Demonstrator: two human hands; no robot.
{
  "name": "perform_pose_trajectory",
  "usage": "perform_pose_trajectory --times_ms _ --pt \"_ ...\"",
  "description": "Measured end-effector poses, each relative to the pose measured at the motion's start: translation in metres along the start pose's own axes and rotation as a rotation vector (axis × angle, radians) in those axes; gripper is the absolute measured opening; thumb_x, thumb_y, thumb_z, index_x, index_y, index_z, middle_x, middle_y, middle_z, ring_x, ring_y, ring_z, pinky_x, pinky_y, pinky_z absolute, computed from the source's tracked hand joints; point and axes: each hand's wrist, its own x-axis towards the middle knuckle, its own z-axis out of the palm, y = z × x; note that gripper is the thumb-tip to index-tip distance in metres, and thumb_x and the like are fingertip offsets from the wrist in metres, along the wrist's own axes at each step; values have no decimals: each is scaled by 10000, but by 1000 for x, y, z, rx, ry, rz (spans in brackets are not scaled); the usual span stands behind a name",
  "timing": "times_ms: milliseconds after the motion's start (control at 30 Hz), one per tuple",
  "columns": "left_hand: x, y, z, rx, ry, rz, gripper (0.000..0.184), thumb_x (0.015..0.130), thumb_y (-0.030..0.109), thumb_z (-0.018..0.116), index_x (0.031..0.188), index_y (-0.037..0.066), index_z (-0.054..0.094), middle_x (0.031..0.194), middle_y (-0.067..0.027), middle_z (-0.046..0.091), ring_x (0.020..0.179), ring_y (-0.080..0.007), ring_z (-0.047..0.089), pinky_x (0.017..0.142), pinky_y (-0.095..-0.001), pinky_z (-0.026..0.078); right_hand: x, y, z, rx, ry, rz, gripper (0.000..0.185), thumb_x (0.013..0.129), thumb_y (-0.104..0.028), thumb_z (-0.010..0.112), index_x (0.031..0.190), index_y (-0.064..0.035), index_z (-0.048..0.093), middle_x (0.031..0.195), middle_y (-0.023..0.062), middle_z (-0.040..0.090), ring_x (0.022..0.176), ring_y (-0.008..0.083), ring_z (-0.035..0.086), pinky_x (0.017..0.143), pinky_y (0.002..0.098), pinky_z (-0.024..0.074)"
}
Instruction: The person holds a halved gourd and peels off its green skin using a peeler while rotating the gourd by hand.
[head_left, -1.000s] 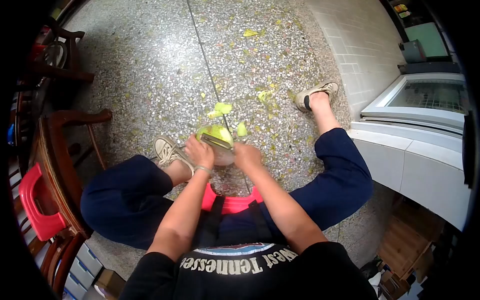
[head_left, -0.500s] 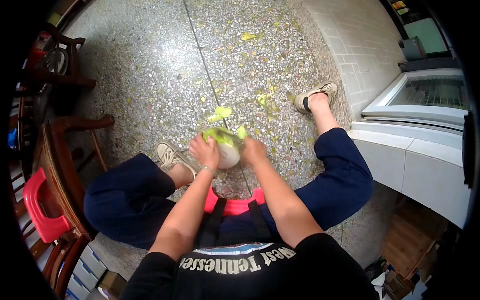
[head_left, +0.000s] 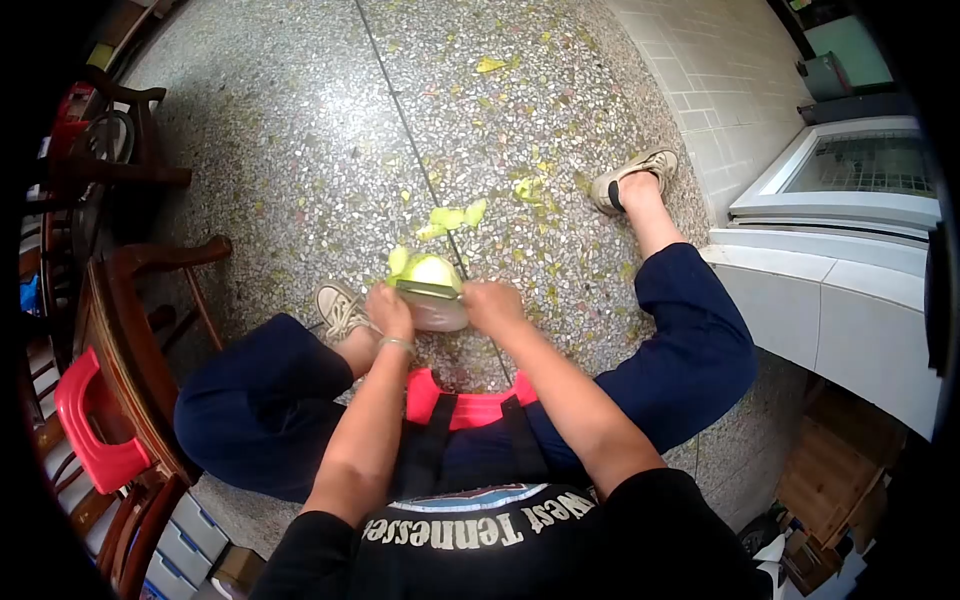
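A knife-like blade (head_left: 428, 290) lies across a round, pale green fruit or vegetable (head_left: 434, 270), whose near side is whitish. My right hand (head_left: 493, 306) is closed round the blade's right end, on what looks like its handle. At the blade's left end, against the fruit's left side, my left hand (head_left: 391, 311) is closed; exactly what its fingers grip is hidden. A green peel flap (head_left: 399, 260) stands at the fruit's upper left. Cut green peel pieces (head_left: 450, 217) lie on the floor just beyond.
Small yellow-green scraps (head_left: 490, 64) are scattered over the speckled floor (head_left: 290, 150). Wooden chairs (head_left: 140, 330) stand at the left, one with a red plastic stool (head_left: 90, 430) on it. A white-framed window or door (head_left: 840, 180) is at the right.
The blade has come back toward me over the fruit, which has turned. One peel piece now lies on the floor beside the others, and a new flap shows at the upper left.
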Motion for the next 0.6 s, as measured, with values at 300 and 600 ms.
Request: perform_pose_trajectory --times_ms 300,600 --pt "-4 44 -12 33 -18 49 358 842 267 447 1075 15 545 1001 -234 558 952 -394 496 852 -475 366 -1 44 21 2 121 147 153 757 -65 536 898 -71 595 800 171 638 782 354 621 680 452 483" --pt "-6 45 -6 -54 -25 126 434 806 294 543 1154 43 478 1152 -250 465 1065 -410 431 922 -478 325 -33 78 19 523 -394 719 180 686 -120 642 833 -18 620 638 159 581 459 200 549 457 445 458"
